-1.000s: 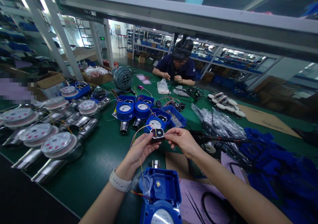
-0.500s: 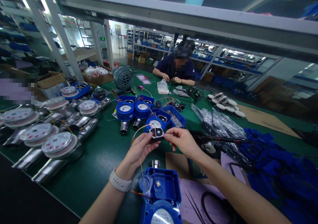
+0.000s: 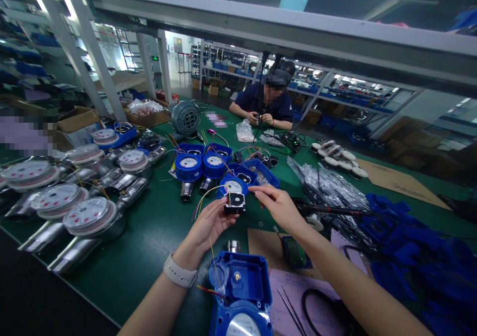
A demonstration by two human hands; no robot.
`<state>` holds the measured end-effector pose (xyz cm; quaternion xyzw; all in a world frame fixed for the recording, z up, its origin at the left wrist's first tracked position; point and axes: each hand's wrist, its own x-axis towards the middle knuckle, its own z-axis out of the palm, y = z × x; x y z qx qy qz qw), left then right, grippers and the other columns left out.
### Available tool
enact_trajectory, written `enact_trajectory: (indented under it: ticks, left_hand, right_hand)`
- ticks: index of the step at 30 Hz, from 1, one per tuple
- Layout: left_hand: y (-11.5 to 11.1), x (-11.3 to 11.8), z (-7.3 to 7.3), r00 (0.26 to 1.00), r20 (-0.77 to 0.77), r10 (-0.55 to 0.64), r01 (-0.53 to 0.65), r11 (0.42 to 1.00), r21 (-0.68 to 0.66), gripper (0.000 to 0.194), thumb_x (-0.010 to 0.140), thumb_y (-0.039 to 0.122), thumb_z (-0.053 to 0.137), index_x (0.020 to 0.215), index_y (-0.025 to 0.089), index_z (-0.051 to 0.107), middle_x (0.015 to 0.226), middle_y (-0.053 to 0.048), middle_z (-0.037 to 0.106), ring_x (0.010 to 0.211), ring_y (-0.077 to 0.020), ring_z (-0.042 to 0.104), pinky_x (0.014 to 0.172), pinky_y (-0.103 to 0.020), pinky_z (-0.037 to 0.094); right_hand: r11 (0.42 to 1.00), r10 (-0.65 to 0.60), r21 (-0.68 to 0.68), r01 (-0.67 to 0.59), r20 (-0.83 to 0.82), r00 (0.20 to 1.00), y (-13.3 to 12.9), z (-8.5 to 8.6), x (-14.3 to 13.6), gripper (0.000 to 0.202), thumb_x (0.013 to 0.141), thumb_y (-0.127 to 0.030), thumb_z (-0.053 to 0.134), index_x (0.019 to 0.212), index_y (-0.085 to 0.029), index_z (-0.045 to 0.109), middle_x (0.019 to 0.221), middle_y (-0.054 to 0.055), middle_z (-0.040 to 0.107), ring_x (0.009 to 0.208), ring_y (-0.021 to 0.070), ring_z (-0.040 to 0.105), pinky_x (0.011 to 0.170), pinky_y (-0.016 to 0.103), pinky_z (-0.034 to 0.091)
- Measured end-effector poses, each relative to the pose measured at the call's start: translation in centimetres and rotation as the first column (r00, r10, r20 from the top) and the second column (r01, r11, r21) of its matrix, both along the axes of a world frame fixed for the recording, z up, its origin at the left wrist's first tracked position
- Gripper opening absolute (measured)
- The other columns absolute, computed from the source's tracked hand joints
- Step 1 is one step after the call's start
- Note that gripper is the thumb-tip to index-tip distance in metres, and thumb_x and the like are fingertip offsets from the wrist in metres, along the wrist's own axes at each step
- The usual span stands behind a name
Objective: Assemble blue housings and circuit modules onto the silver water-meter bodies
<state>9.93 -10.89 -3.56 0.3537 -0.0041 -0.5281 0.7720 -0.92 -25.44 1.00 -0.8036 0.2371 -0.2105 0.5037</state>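
Note:
My left hand (image 3: 212, 221), with a pale watch at the wrist, holds a small black module (image 3: 234, 203) with thin coloured wires hanging off its left side. Just to the right of the module, my right hand (image 3: 274, 204) is raised with its fingers pinched together; whether anything is between the fingertips is too small to tell. Below both hands lies an open blue meter housing (image 3: 248, 281) with a brass fitting inside and a metal pipe end on top. Behind the module sits another blue meter (image 3: 231, 184), partly hidden by it.
Several round meters (image 3: 89, 216) on metal pipes stand at the left. A blue tray (image 3: 274, 177) of small metal parts, plastic bags (image 3: 331, 192) and blue pieces (image 3: 402, 256) are to the right. A person (image 3: 266, 102) works across the green table (image 3: 160, 246).
My right hand has drawn slightly up and away from the module, leaving a gap. The module's top face now shows more fully. Across the table, the person's hands have lifted a little.

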Motion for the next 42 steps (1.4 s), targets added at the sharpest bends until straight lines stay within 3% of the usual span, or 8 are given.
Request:
enact_trajectory:
  ticks: [3,8,16,25,28,31,37,42]
  left_hand:
    - [-0.1,0.0,0.1,0.999,-0.033,-0.016,0.017,1.0,0.013,0.015,0.088,0.021,0.049,0.084,0.012,0.061,0.062,-0.005,0.065,0.049,-0.0115,0.06,0.044,-0.019,0.048]
    - [-0.1,0.0,0.1,0.998,-0.056,-0.015,0.017,1.0,0.024,0.022,0.089,0.026,0.048,0.078,0.012,0.062,0.06,-0.003,0.063,0.047,-0.0096,0.056,0.041,-0.018,0.044]
    - [-0.2,0.0,-0.1,0.999,-0.049,-0.016,0.017,0.999,0.033,0.018,0.087,0.025,0.052,0.081,0.012,0.062,0.062,-0.004,0.064,0.048,-0.0104,0.057,0.043,-0.018,0.045]
    - [-0.1,0.4,0.1,0.998,-0.061,0.011,-0.008,0.999,0.039,0.015,0.085,0.029,0.055,0.083,0.014,0.058,0.058,0.0,0.06,0.045,-0.0087,0.054,0.042,-0.017,0.045]
    - [-0.1,0.4,0.2,0.997,-0.063,0.035,-0.032,0.998,0.055,0.016,0.086,0.03,0.054,0.085,0.015,0.058,0.061,-0.001,0.062,0.047,-0.0093,0.056,0.042,-0.017,0.046]
    - [-0.1,0.3,0.3,0.998,-0.058,0.022,-0.017,0.997,0.075,0.021,0.089,0.032,0.048,0.091,0.014,0.058,0.073,-0.006,0.067,0.058,-0.0138,0.063,0.048,-0.022,0.051]
    - [0.1,-0.1,-0.2,0.986,-0.128,-0.103,0.1,0.995,-0.03,0.027,0.085,0.039,0.053,0.088,0.013,0.056,0.075,-0.008,0.066,0.075,-0.0251,0.068,0.063,-0.035,0.057]
    - [0.0,0.4,-1.0,0.975,-0.193,-0.113,0.085,0.985,-0.15,0.022,0.077,0.029,0.057,0.088,0.01,0.057,0.083,-0.014,0.07,0.09,-0.0278,0.067,0.082,-0.036,0.054]
  right_hand:
    - [0.998,0.037,-0.049,-0.034,0.053,0.998,0.0,0.5,0.1,0.019,0.071,-0.032,0.064,0.084,-0.019,0.07,0.076,0.001,0.06,0.067,0.013,0.055,0.063,0.027,0.045]
    - [0.996,0.077,0.05,-0.079,0.05,0.996,0.7,0.4,-0.1,0.017,0.068,-0.034,0.07,0.076,-0.019,0.067,0.067,0.0,0.063,0.058,0.0131,0.056,0.056,0.026,0.047]
    - [0.975,0.092,-0.212,-0.075,0.073,0.993,1.4,-0.1,-0.7,0.01,0.078,-0.03,0.065,0.082,-0.022,0.07,0.077,0.002,0.069,0.071,0.0173,0.063,0.065,0.029,0.049]
    - [0.871,0.225,-0.467,-0.152,0.105,0.969,2.0,-1.4,-1.1,0.016,0.088,-0.026,0.052,0.092,-0.023,0.067,0.095,0.005,0.067,0.09,0.0183,0.062,0.081,0.033,0.05]
    - [0.768,0.033,-0.632,-0.1,-0.118,0.992,-0.4,-1.4,-0.4,0.025,0.093,-0.028,0.044,0.103,-0.022,0.065,0.108,0.006,0.064,0.104,0.0186,0.057,0.091,0.032,0.046]
    - [0.691,-0.231,-0.721,-0.05,-0.286,0.93,-4.7,-1.4,1.2,0.029,0.094,-0.021,0.039,0.111,-0.015,0.062,0.113,0.012,0.061,0.112,0.0233,0.051,0.097,0.038,0.041]
    - [0.719,-0.368,-0.659,-0.22,-0.629,0.685,-9.3,-3.2,4.0,0.021,0.088,-0.029,0.058,0.101,-0.013,0.06,0.104,0.007,0.061,0.094,0.0186,0.06,0.083,0.039,0.05]
    - [0.724,-0.372,-0.64,-0.255,-0.674,0.638,-9.2,-4.3,4.3,0.022,0.089,-0.031,0.056,0.102,-0.013,0.059,0.104,0.007,0.061,0.092,0.0178,0.06,0.081,0.037,0.051]
